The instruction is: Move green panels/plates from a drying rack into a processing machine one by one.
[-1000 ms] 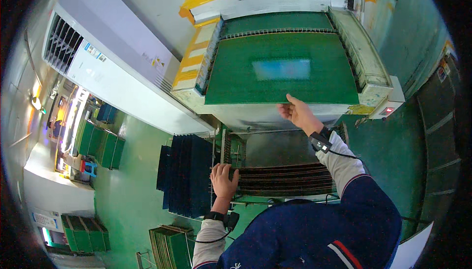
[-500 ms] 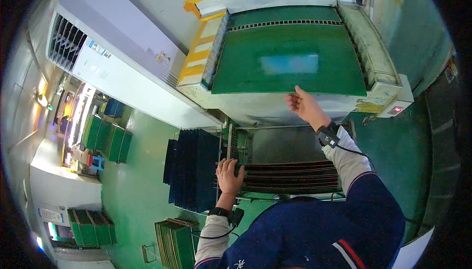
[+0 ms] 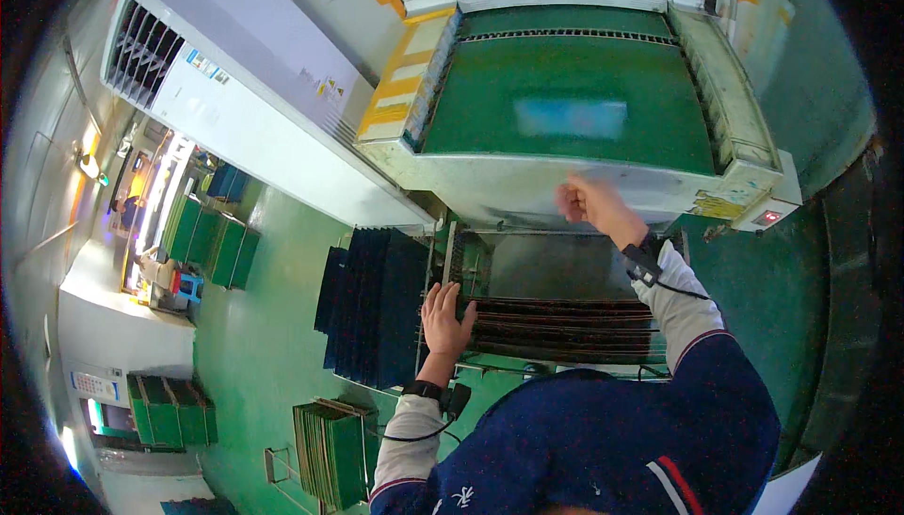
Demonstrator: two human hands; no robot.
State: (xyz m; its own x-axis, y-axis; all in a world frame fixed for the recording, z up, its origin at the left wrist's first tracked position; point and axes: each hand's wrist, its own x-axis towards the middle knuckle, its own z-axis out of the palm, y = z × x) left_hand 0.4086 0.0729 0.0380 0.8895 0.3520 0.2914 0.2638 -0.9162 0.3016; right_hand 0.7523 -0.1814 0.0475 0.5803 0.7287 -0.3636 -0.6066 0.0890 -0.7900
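Head view, landmark: white-bodied machine (image 3: 499, 176), its bed open toward the person.
Green panel: one large, glossy sheet (image 3: 584, 63), flat on the machine's bed between the two side rails (image 3: 749, 105), a bright reflection on it.
Right hand: bare (image 3: 595, 206), before the machine's front wall, below the lip; fingers half-curled, thumb apart, slightly blurred; nothing seen held; contact with the wall cannot be told.
Left hand: bare (image 3: 447, 320), nearer the person than the machine; fingers wide, nothing gripped, by the left end of the rack's dark panels; touch uncertain.
Rack: metal frame (image 3: 459, 256), directly in front of the machine, with dark panels (image 3: 565, 327) standing side by side.
Dark stack: upright sheets (image 3: 381, 308), in front of the machine and to its left, beside the rack.
Cabinet: tall white unit (image 3: 264, 110), left of the machine.
Step in hand: judged to be feeding panels; this one looks placed and released.
Next move: judged to call for both hands at opposite edges of one rack panel, parting it cleanly from its neighbour, then squaring it to the machine's rails.
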